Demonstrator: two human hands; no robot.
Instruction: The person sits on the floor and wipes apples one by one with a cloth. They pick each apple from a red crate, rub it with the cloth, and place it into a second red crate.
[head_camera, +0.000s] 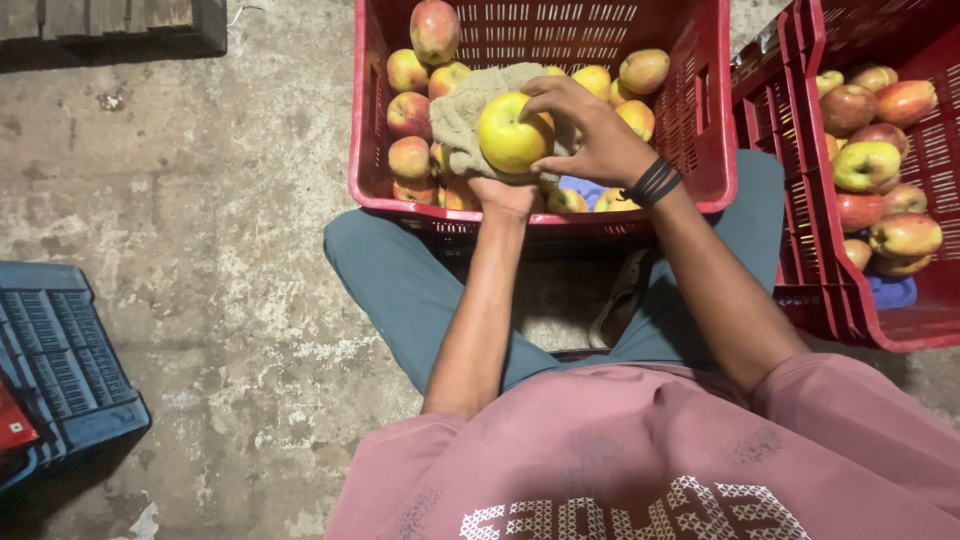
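Hands clamp one yellow apple (511, 136): left (505, 192) cradling it in cloth (458, 118), right (590, 135) gripping beside.

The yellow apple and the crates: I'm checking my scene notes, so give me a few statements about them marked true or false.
1. The yellow apple rests on a beige cloth. True.
2. The right hand grips the apple from its right side. True.
3. The left hand hangs away from the cloth. False: it holds the cloth from below.
4. Both apple crates are blue. False: the middle crate and the right crate are red; the blue crate shows no apples.
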